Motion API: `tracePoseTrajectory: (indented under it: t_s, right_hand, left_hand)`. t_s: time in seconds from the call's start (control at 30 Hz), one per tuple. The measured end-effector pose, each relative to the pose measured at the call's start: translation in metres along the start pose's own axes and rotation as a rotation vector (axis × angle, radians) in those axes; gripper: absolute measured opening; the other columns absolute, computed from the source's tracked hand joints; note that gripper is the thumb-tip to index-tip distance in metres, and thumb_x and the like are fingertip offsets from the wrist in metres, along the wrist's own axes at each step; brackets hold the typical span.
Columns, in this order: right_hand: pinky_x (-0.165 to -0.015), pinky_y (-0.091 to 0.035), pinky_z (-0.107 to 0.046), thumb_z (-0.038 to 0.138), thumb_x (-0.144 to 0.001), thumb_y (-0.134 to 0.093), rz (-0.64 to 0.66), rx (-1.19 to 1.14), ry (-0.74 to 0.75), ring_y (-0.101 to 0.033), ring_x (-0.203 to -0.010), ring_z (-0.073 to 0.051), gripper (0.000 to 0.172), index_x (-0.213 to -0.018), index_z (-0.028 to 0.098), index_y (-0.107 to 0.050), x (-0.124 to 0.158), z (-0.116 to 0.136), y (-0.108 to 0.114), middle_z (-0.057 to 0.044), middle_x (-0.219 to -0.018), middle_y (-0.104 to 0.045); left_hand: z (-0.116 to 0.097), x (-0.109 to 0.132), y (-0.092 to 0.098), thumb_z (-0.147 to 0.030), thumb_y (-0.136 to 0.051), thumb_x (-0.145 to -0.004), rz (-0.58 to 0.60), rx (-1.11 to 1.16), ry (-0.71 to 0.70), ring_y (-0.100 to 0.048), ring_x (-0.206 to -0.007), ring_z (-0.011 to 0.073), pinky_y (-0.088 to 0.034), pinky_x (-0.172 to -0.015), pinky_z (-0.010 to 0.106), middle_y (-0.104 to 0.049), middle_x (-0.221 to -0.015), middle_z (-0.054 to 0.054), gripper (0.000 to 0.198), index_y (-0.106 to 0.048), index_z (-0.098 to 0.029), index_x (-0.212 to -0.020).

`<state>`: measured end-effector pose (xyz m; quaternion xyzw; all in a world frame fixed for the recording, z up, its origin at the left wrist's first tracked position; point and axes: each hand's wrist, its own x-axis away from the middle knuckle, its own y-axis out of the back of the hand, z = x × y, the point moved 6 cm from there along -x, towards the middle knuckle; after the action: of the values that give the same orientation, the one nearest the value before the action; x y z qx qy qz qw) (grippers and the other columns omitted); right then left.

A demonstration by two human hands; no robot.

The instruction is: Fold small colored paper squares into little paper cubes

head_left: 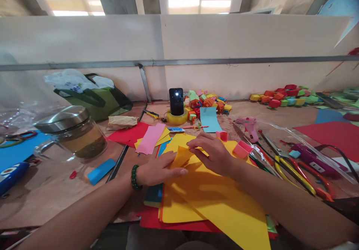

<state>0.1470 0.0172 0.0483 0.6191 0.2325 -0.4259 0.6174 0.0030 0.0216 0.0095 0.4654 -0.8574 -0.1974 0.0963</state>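
Note:
A small folded piece of yellow-orange paper (182,156) stands tilted over a stack of yellow sheets (215,194). My left hand (161,169), with a green bead bracelet at the wrist, holds the piece's left side between thumb and fingers. The fingers of my right hand (211,152) are pinched on its upper right corner. Beyond the stack lie a light blue paper strip (209,119) and a small pink folded box (222,136). A larger pink folded piece (242,149) rests right of my right hand.
A glass tea mug (74,134) and a green bag (95,98) stand left. A phone (176,101) leans upright in a tape roll (177,118), beside piled paper cubes (207,102). On the right are a pink glue gun (248,126), scissors (291,167) and a purple power strip (316,160).

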Motion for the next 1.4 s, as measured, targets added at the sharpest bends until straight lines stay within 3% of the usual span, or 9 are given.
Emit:
tracePoseTrajectory:
  t_s: [0.17,0.4,0.53,0.67,0.8,1.0,1.17,1.27,1.4]
  right_hand:
    - [-0.070,-0.053,-0.031,0.011,-0.093,-0.045,-0.021,-0.004,0.002,-0.063,-0.078,-0.017,0.023,-0.110,0.023,-0.056,0.001,0.000,0.002,-0.005,-0.084,-0.070]
    - [-0.071,-0.054,-0.031,0.022,-0.089,-0.059,-0.004,-0.032,0.049,-0.064,-0.077,-0.017,0.012,-0.101,0.022,-0.058,0.001,0.002,0.001,-0.006,-0.086,-0.071]
    - [-0.072,-0.054,-0.031,0.018,-0.087,-0.063,-0.036,-0.012,0.047,-0.064,-0.081,-0.016,0.004,-0.087,0.021,-0.061,0.002,-0.001,0.003,-0.008,-0.091,-0.070]
    - [-0.070,-0.053,-0.031,0.019,-0.089,-0.060,-0.081,0.096,0.046,-0.061,-0.080,-0.016,0.008,-0.090,0.023,-0.066,0.003,-0.003,0.006,-0.007,-0.086,-0.065]
    - [-0.066,-0.052,-0.029,0.017,-0.090,-0.057,-0.074,0.140,0.074,-0.059,-0.078,-0.016,0.019,-0.105,0.025,-0.066,0.003,-0.003,0.008,-0.005,-0.081,-0.062]
    - [-0.076,-0.054,-0.031,0.013,-0.091,-0.055,-0.070,0.102,0.119,-0.062,-0.092,-0.017,0.025,-0.113,0.022,-0.062,0.004,-0.004,0.007,-0.010,-0.098,-0.066]
    - [-0.078,-0.054,-0.030,0.010,-0.091,-0.054,-0.075,0.061,0.102,-0.064,-0.095,-0.017,0.029,-0.116,0.022,-0.061,0.006,-0.008,0.007,-0.011,-0.103,-0.067]
    - [-0.078,-0.054,-0.030,0.012,-0.092,-0.053,-0.075,0.088,0.101,-0.064,-0.095,-0.017,0.025,-0.113,0.023,-0.062,0.005,-0.008,0.007,-0.010,-0.101,-0.067]
    - [-0.073,-0.054,-0.029,0.018,-0.094,-0.051,0.003,0.031,0.100,-0.064,-0.087,-0.016,0.018,-0.105,0.022,-0.065,0.003,-0.005,0.000,-0.008,-0.092,-0.067]
  left_hand:
    - [0.003,-0.001,-0.011,-0.076,-0.045,-0.077,0.129,0.289,0.021,-0.064,-0.083,0.0248,-0.048,-0.080,0.035,-0.070,-0.082,0.010,0.063,-0.072,-0.019,-0.078]
    - [0.022,0.001,-0.012,-0.083,-0.048,-0.067,0.097,0.328,0.156,-0.056,-0.057,0.0147,-0.044,-0.053,0.025,-0.063,-0.070,0.004,0.070,-0.069,-0.020,-0.088]
    - [0.021,0.000,-0.016,-0.085,-0.051,-0.063,0.095,0.440,0.182,-0.052,-0.052,0.0117,-0.041,-0.049,0.022,-0.060,-0.065,0.002,0.074,-0.069,-0.018,-0.089]
    - [0.027,-0.003,-0.017,-0.082,-0.048,-0.069,0.070,0.497,0.223,-0.059,-0.058,0.0141,-0.045,-0.055,0.023,-0.064,-0.064,0.005,0.072,-0.072,-0.016,-0.084]
    - [0.032,-0.006,-0.011,-0.081,-0.042,-0.074,0.038,0.477,0.173,-0.068,-0.074,0.0211,-0.051,-0.071,0.028,-0.072,-0.076,0.009,0.074,-0.073,-0.016,-0.089]
    - [0.036,-0.009,-0.008,-0.070,-0.050,-0.080,0.048,0.410,0.030,-0.069,-0.090,0.0257,-0.049,-0.085,0.035,-0.074,-0.097,0.012,0.065,-0.065,-0.018,-0.115]
    - [0.041,-0.012,-0.013,-0.067,-0.047,-0.083,0.105,0.510,0.070,-0.070,-0.084,0.0259,-0.051,-0.079,0.035,-0.073,-0.102,0.014,0.061,-0.067,-0.018,-0.113]
    - [0.033,-0.011,-0.014,-0.069,-0.049,-0.081,0.118,0.513,0.027,-0.069,-0.084,0.0254,-0.051,-0.079,0.036,-0.073,-0.101,0.012,0.061,-0.068,-0.019,-0.111]
    - [0.015,-0.008,-0.008,-0.063,-0.059,-0.079,0.037,0.359,-0.052,-0.066,-0.086,0.0238,-0.051,-0.080,0.032,-0.074,-0.091,0.008,0.048,-0.073,-0.018,-0.089]
